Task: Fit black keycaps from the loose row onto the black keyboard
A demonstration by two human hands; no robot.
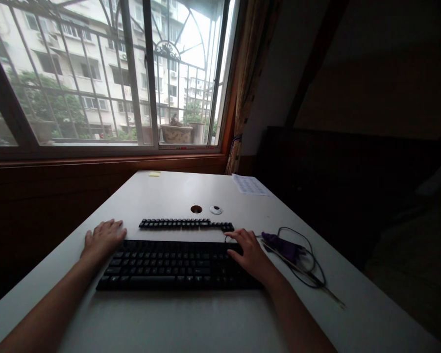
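A black keyboard (169, 264) lies across the white table in front of me. Beyond its far edge, loose black keycaps (176, 224) are lined up in a long row. My left hand (105, 234) rests flat on the table by the keyboard's far left corner, fingers spread and holding nothing. Over the keyboard's right end is my right hand (246, 250), its thumb and index finger apart with nothing visible between them. The index fingertip is close to the right end of the keycap row; whether it touches anything I cannot tell.
Right of the keyboard lie a purple cloth pouch (284, 247), a looped black cable (321, 272) and a thin stick-like tool (332, 296). Farther back are a round table hole (196, 209), its white cover (216, 210), a printed sheet (250, 185) and a yellow note (155, 174).
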